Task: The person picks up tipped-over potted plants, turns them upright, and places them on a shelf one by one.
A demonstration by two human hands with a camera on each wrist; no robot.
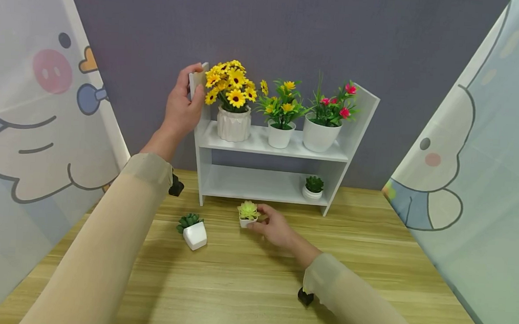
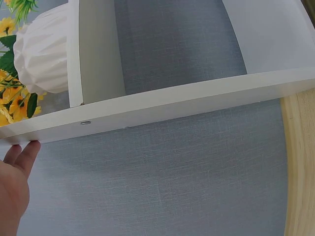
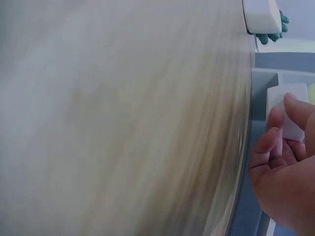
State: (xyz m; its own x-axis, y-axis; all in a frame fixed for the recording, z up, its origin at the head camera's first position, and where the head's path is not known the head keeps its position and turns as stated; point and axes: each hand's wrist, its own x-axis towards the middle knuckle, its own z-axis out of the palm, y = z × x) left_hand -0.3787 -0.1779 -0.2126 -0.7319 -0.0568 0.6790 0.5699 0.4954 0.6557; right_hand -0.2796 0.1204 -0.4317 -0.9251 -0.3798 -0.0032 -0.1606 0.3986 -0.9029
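My left hand [image 1: 184, 104] grips the upper left side panel [image 2: 162, 105] of a white two-tier shelf [image 1: 273, 153], fingers over its edge and thumb toward the inside. In front of the shelf, my right hand [image 1: 278, 229] pinches a small light green potted succulent [image 1: 248, 211] by its white pot. The right wrist view shows that white pot [image 3: 290, 91] between thumb and fingers. Left of it, a dark green succulent in a white angular pot [image 1: 195, 235] lies tipped on the wooden table.
Yellow sunflowers in a ribbed white pot [image 1: 233, 124], a smaller yellow-flowered plant [image 1: 280, 133] and a pink-flowered plant [image 1: 320, 133] stand on the upper tier. A dark succulent in a round white pot [image 1: 313, 190] sits at the lower tier's right end. Printed cartoon curtains [image 1: 36, 135] flank the table.
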